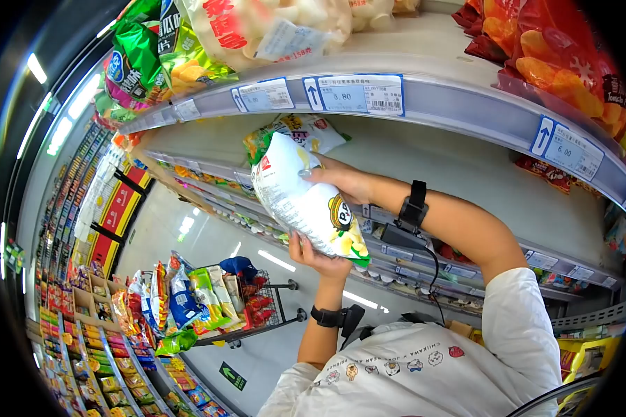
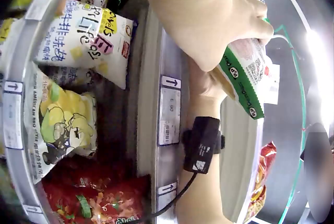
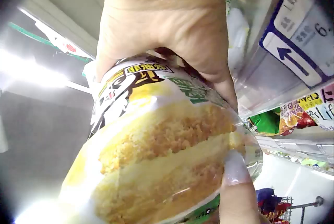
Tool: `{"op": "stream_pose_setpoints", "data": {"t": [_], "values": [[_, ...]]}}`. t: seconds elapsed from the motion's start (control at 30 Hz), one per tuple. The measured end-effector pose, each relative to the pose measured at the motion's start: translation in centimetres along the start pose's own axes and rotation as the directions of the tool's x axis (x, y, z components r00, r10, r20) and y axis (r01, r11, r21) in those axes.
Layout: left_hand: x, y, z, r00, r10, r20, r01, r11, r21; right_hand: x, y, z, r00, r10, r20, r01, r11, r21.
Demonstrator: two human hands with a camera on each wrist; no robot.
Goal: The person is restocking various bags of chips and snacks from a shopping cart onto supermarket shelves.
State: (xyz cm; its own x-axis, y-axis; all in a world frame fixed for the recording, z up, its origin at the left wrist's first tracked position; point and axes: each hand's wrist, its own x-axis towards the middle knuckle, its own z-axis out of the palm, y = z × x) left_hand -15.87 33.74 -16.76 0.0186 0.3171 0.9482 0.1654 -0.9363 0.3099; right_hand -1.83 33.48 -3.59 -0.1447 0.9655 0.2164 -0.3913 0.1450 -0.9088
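A white snack bag [image 1: 295, 198] with green and yellow print is held between both hands, tilted. At its upper right side the right hand [image 1: 344, 182] grips it, the thumb lying across the printed back. From below, the left hand [image 1: 320, 260] holds its lower edge. In the left wrist view, the left hand [image 2: 224, 23] is at the bag's [image 2: 253, 73] green-striped edge; its fingertips are partly hidden. The right wrist view shows the right hand [image 3: 164, 31] round one end of the bag [image 3: 162, 151], whose front has a layered food picture. A polished fingernail presses the front near the lower right.
Price-tagged shelf edges [image 1: 431, 108] run above and behind the bag. Other snack bags [image 1: 313, 132] lie on the shelf just behind it. A wire cart [image 1: 278, 299] full of snack packs stands at the lower left, beside shelves of small packets [image 1: 111, 361]. A cable [image 1: 435, 278] hangs from the right wrist.
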Motion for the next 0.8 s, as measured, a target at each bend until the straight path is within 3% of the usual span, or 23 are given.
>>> {"op": "stream_pose_setpoints", "data": {"t": [0.13, 0.53, 0.8], "values": [[0.1, -0.3, -0.7, 0.997, 0.049, 0.060, -0.053, 0.997, 0.060, 0.1, 0.4, -0.3, 1.000, 0.003, 0.010, -0.003, 1.000, 0.002], [-0.1, -0.3, -0.3, 0.999, -0.039, 0.000, 0.039, 0.997, -0.067, 0.2, 0.7, -0.2, 0.999, -0.031, -0.021, 0.032, 0.999, 0.013], [1.5, 1.3, -0.4, 0.995, -0.090, 0.031, 0.090, 0.996, 0.019, 0.3, 0.4, -0.4, 0.999, 0.005, -0.051, -0.005, 1.000, 0.001]]}}
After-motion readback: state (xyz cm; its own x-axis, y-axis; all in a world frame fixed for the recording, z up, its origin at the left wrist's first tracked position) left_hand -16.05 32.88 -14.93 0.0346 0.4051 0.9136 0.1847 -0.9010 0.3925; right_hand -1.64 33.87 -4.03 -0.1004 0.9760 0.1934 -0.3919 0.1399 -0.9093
